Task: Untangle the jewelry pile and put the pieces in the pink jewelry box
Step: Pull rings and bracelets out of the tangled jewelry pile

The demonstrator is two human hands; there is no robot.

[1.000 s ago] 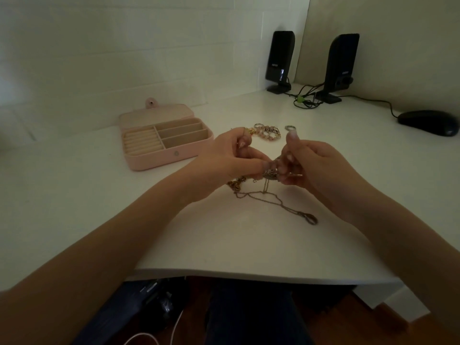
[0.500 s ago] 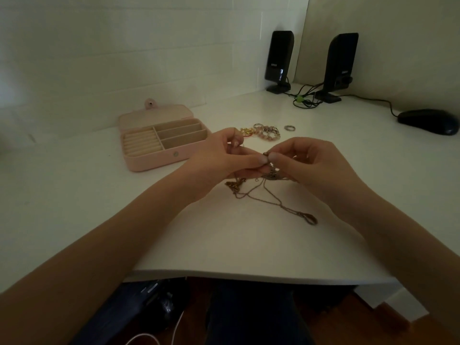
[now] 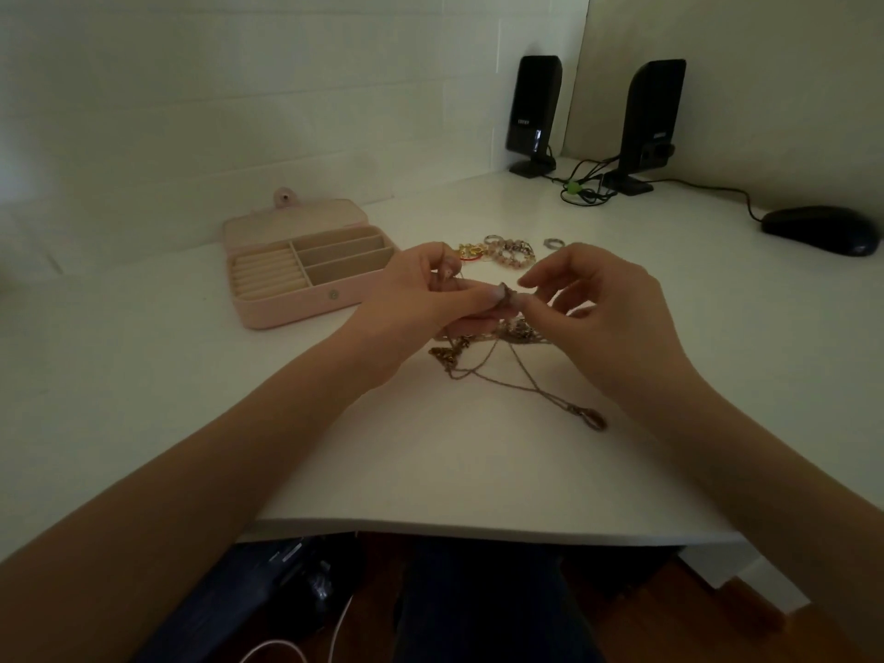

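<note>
A tangle of thin chains (image 3: 483, 370) hangs from my hands onto the white desk (image 3: 430, 471), one strand ending in a clasp (image 3: 593, 418). My left hand (image 3: 421, 303) pinches the knot of the tangle at its fingertips. My right hand (image 3: 602, 303) pinches the same knot from the right, its index finger raised. Behind the hands lie beaded bracelets and rings (image 3: 507, 248) and a single ring (image 3: 553, 242). The pink jewelry box (image 3: 287, 308) stands open at the left, its compartments showing no jewelry.
Two black speakers (image 3: 533, 112) (image 3: 648, 122) with cables stand at the back. A black mouse (image 3: 820, 229) lies at the far right. The desk's front edge runs just below my forearms, with cables on the floor beneath.
My hands rose a little with the tangle. My right hand's fingers shifted on the knot, and its index finger now lifts off it.
</note>
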